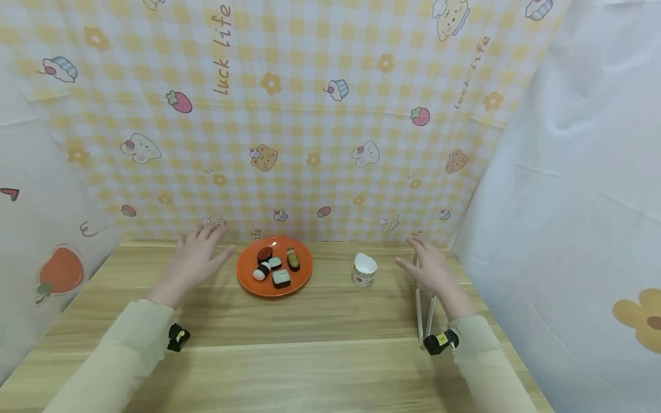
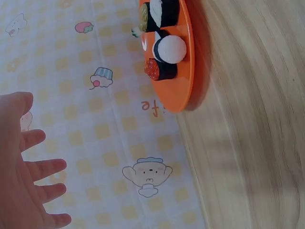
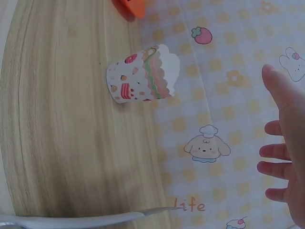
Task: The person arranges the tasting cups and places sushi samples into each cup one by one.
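Observation:
My left hand (image 1: 198,255) hovers left of an orange plate (image 1: 304,277), fingers spread and holding nothing. On the plate lie several toy-like sushi pieces, among them a roe-topped one (image 2: 151,70), a white ball with a black band (image 2: 172,49) and a larger rice roll (image 1: 281,279). To the plate's right stands a paper baking cup (image 3: 140,76) with a scalloped rim and dessert prints. Over the right part of the table is my right hand (image 1: 431,269), its fingers extended, gripping nothing. Beneath it are slim silvery tongs (image 1: 420,321), partly hidden by the hand.
The wooden table (image 1: 289,373) ends at a yellow checked cloth (image 1: 310,126) hanging behind it. White cloth (image 1: 578,189) hangs along the right side, and another printed sheet (image 1: 31,229) on the left. Each wrist carries a small black camera (image 1: 178,337).

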### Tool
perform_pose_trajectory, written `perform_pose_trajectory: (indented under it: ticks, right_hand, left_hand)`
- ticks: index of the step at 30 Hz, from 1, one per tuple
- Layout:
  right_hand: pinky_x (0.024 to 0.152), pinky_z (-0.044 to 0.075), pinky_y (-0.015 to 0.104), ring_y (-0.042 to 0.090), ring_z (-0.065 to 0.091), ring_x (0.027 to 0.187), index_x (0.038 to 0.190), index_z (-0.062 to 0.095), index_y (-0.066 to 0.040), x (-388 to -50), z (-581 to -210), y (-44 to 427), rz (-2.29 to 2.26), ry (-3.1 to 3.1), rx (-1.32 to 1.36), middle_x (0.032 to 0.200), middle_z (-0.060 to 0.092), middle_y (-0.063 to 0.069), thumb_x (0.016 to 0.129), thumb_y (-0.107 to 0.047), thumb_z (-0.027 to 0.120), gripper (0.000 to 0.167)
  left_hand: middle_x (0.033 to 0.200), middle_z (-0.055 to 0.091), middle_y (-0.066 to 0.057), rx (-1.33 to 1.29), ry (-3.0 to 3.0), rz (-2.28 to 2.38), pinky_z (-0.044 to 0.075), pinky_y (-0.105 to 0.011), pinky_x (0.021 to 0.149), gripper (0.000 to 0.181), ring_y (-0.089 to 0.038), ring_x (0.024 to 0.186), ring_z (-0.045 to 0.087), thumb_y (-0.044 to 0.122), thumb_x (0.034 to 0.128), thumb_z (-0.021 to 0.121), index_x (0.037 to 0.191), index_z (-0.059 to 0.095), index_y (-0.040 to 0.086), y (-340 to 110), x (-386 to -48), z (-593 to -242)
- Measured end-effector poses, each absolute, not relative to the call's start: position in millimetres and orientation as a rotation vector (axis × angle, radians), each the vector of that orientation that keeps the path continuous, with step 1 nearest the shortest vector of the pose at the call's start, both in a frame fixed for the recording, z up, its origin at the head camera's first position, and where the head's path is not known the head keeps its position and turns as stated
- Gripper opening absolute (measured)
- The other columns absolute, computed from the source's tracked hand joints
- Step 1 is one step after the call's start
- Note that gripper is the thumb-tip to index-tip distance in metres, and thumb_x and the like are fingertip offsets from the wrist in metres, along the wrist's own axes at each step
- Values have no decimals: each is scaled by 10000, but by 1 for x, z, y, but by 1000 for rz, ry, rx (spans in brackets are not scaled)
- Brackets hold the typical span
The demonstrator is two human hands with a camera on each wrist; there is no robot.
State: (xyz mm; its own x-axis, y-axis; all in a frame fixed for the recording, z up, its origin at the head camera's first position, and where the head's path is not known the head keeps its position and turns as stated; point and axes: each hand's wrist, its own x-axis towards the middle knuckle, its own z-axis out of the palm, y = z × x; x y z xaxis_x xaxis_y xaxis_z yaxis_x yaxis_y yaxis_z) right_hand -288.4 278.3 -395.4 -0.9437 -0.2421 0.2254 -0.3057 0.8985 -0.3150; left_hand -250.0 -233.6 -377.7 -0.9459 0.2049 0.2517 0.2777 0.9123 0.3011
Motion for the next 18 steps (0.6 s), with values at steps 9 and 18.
perform_pose_trajectory:
  ticks: [9,18]
  right_hand:
    - [1081,231,593,444,300,1327,1435,359,13,-287,-405,271,606,-2854,430,1459,337,253,891,-508,619,797]
    - [1074,258,579,449,356,1292,1393,404,47,-288,-414,263,733,-2838,399,1410,397,275,875,-416,679,747]
  left_hand:
    - [1416,389,-267,-385,-2803,-497,110,-674,1060,659,-491,1328,242,539,996,355,1420,412,36,-217,-256,-384]
    - [1376,452,-238,-436,-2754,-540,138,-654,1071,581,-470,1303,310,476,1013,378,1373,469,29,-201,-257,-390]
